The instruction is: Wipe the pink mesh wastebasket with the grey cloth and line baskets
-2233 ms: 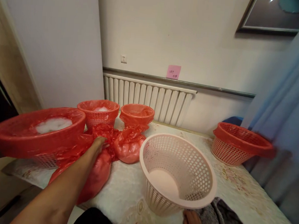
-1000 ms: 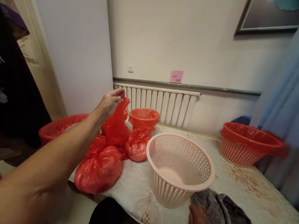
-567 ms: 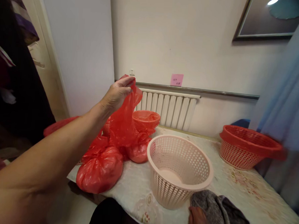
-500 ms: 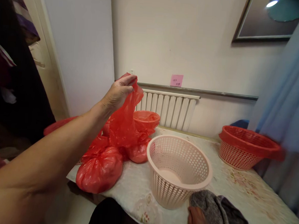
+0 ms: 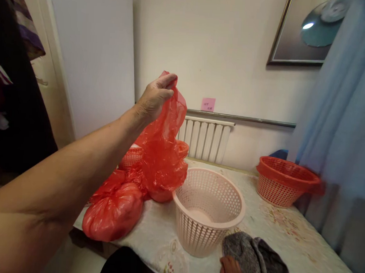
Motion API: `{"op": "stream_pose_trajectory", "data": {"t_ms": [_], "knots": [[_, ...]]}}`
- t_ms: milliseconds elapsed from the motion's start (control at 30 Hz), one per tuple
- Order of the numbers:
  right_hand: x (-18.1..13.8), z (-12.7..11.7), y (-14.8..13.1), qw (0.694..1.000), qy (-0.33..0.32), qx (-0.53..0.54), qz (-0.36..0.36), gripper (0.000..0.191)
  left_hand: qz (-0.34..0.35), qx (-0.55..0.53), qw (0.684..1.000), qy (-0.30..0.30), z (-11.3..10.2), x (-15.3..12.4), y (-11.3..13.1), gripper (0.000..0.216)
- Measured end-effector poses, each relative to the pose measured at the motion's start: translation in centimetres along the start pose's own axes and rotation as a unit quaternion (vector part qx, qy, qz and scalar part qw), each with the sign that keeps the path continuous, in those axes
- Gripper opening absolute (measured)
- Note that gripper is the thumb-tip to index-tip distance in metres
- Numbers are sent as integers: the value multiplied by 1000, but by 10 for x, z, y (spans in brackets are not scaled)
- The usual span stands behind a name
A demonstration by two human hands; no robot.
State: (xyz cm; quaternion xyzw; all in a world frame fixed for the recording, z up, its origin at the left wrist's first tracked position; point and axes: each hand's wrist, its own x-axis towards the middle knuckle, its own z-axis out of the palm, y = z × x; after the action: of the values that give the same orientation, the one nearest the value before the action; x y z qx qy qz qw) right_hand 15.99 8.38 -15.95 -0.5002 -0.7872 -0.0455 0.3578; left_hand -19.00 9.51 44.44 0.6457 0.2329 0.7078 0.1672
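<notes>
Left grip (image 5: 156, 97) pinches red bag (image 5: 163, 154) | bag higher, nearer basket (image 5: 193, 232) below-right of grip; seemingly mid-carry | right grip (image 5: 232, 272): can't tell

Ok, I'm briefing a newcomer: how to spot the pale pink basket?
Over the floral tablecloth, the left hand holds a red plastic bag. Just right of it stands the pale pink perforated basket, its rim unwrapped, unlike the red-wrapped basket farther right.

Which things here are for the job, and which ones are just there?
For the job:
red bag held up by the left hand
probably the pale basket near it

Just there, I think:
pink note
picture
curtain
radiator
</notes>
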Motion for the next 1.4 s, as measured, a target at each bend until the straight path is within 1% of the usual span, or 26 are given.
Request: {"op": "stream_pose_trajectory", "data": {"t_ms": [167,267,433,567,767,1033,1233,1400], "knots": [[0,1,-3,1000,20,-5,-1,27,1,-9,1000,-18,30,16,-9,46],[0,-2,-6,1000,21,-5,5,26,4,-13,999,-31,45,20,-17,45],[0,-5,-10,1000,14,-6,10,26,5,-31,998,-47,70,12,-24,47],[0,-7,-15,1000,11,-8,19,23,-8,-37,997,-68,82,-2,-37,52],[1,-13,-22,999,12,-10,35,22,-57,-46,993,-87,89,-28,-63,57],[3,-18,-26,999,11,-14,43,22,-108,-79,984,-115,94,-82,-84,60],[4,-21,-28,999,6,-16,46,22,-155,-102,974,-132,90,-107,-88,58],[5,-21,-29,999,16,-17,45,23,-159,-112,970,-148,88,-119,-81,54]]}}
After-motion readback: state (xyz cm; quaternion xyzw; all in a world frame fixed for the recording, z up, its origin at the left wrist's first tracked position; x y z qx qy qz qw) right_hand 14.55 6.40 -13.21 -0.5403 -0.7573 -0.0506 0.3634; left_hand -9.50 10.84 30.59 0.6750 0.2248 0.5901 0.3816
